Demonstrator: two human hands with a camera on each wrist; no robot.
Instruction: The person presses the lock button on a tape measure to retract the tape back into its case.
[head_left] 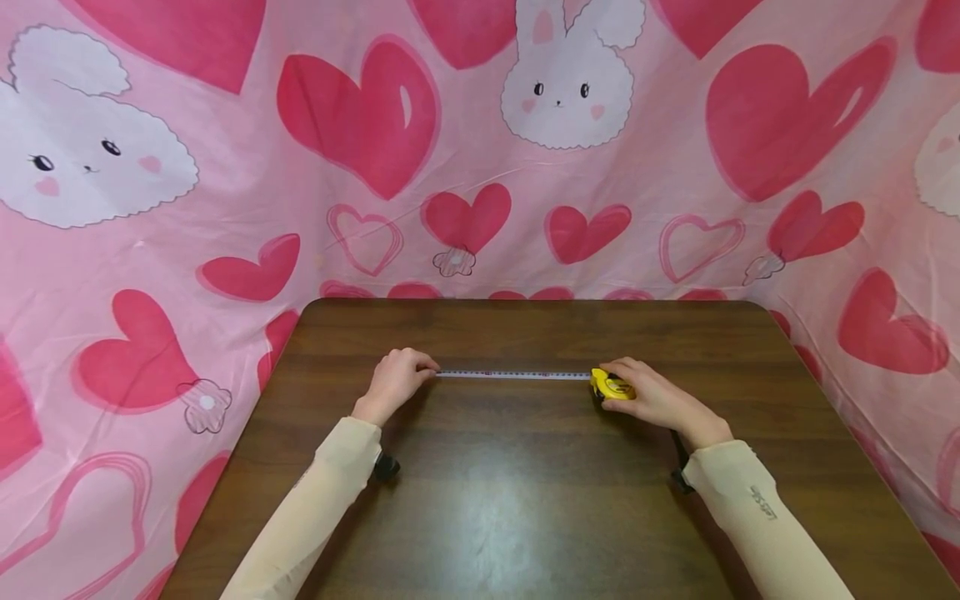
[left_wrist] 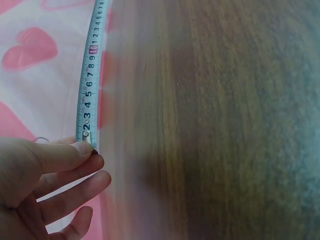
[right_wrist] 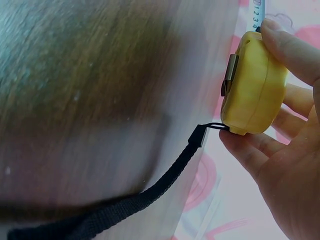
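A yellow tape measure (head_left: 617,386) is held in my right hand (head_left: 660,400), thumb on one side and fingers on the other. Its white blade (head_left: 517,375) runs out straight to the left above the table. My left hand (head_left: 393,383) pinches the blade's free end between thumb and finger. In the left wrist view, black numbers and a red 10 show along the blade (left_wrist: 88,87), rising from the thumb (left_wrist: 82,149). The right wrist view shows the yellow case (right_wrist: 255,85) gripped from the right, with a black strap (right_wrist: 170,175) hanging from it.
Under both arms lies a dark brown wooden table (head_left: 495,517) with rounded far corners. A pink cloth (head_left: 480,167) with hearts and rabbits hangs behind it and along both sides. A small black device (head_left: 386,467) sits at the left wrist.
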